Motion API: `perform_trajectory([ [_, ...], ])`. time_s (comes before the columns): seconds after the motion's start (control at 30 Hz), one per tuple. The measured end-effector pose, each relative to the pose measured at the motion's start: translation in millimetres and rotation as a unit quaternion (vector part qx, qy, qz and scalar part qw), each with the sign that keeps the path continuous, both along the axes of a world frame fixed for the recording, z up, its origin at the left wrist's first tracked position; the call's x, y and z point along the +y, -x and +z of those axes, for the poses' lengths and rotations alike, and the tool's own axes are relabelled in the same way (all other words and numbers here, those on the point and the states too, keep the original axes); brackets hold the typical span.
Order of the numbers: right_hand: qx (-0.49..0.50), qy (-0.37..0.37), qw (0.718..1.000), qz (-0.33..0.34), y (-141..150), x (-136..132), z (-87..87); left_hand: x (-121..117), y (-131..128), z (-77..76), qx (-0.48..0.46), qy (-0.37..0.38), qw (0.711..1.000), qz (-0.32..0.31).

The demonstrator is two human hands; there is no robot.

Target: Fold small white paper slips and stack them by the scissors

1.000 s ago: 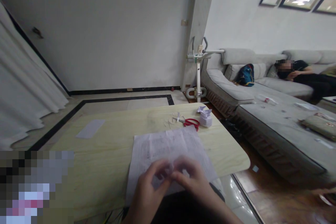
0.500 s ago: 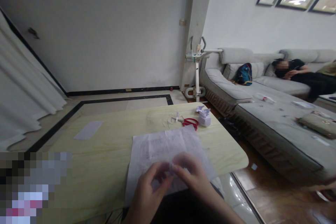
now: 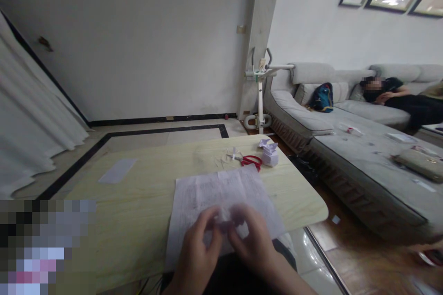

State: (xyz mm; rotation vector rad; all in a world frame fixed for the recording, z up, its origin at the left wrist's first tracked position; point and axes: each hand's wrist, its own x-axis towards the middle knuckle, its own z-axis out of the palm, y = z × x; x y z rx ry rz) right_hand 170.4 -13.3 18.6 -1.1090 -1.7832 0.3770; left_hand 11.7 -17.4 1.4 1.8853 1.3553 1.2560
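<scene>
My left hand [image 3: 202,239] and my right hand [image 3: 252,233] meet above a large printed sheet [image 3: 204,193] near the table's front edge. Between their fingertips is a small piece of folded white paper [image 3: 224,215], blurred and partly hidden by the fingers. Both hands are closed on it, thumbs toward me. Beyond the sheet lie red-handled scissors [image 3: 251,161] with thin paper strips [image 3: 223,159] around the blades. Right of the scissors stand several folded paper pieces [image 3: 270,154].
The pale wooden table [image 3: 138,221] carries a white paper slip [image 3: 117,170] at its left. To the right is a grey sofa [image 3: 360,161] with a blue backpack [image 3: 321,97] and a person [image 3: 398,94] lying on it. A white exercise machine [image 3: 260,92] stands behind the table.
My fingers have shifted around the small paper, and more of it shows between my fingertips. The things on the table have stayed in place.
</scene>
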Motion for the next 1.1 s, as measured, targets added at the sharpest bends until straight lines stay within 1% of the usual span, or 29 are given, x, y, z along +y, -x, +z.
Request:
perform_trajectory([
  [0.13,0.037,-0.003,0.999,0.021,-1.7,-1.0,-2.5,-0.3,1.2,7.8,-0.023,0.008,1.000,0.008],
  [0.27,0.081,-0.004,0.995,0.061,-2.6,-2.0,-1.4,-0.8,3.9,12.7,-0.009,0.009,1.000,0.012],
  [0.37,0.102,-0.016,0.992,0.075,-2.5,-2.3,2.6,-3.0,4.6,15.5,-0.031,0.015,0.999,-0.011],
  [0.47,0.125,-0.019,0.988,0.085,-2.6,-1.3,8.1,-6.3,3.4,19.9,-0.079,0.054,0.995,-0.034],
  [0.6,0.151,-0.019,0.983,0.101,-3.5,-0.1,13.3,-9.2,1.0,27.8,-0.158,0.102,0.981,-0.051],
  [0.77,0.154,0.008,0.981,0.114,-3.4,-1.4,16.9,-9.6,-1.0,34.9,-0.231,0.146,0.959,-0.068],
  [1.0,0.196,0.047,0.973,0.117,-0.1,-2.1,24.1,-10.5,-4.8,34.7,-0.318,0.214,0.923,-0.035],
  [1.1,0.199,0.054,0.971,0.120,0.1,-2.0,24.6,-10.7,-6.8,31.7,-0.346,0.218,0.913,-0.013],
])
